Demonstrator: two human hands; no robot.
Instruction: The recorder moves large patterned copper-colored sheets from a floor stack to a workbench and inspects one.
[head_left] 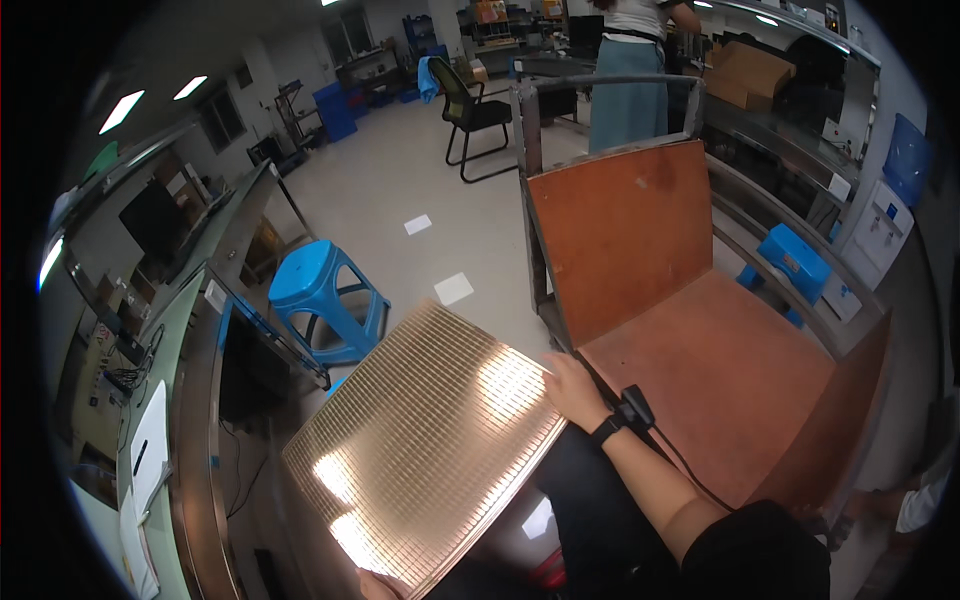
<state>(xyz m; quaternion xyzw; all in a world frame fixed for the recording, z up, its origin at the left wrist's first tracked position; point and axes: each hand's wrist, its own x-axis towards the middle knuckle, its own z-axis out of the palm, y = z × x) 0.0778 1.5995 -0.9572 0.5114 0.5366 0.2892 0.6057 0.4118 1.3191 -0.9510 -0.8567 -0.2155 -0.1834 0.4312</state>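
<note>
A shiny gold-coloured panel (pixel 425 430), marked with a fine grid, lies tilted between my hands above my lap. Its lower right edge shows thin layers, so it looks like a stack of sheets. My right hand (pixel 577 392) grips the right edge near the far right corner, with a black band and a small dark corded device at the wrist. At the near corner, low in the picture, my left hand (pixel 378 585) holds the panel; most of that hand is cut off or hidden under it. Bright reflections wash out parts of the grid.
To the right stands a metal-framed cart with brown boards (pixel 700 370). A blue stool (pixel 325 300) is ahead on the left, beside a long workbench (pixel 190 420). A black chair (pixel 480 115) and a standing person (pixel 630 80) are farther off. Another person's hand (pixel 875 502) shows at the lower right.
</note>
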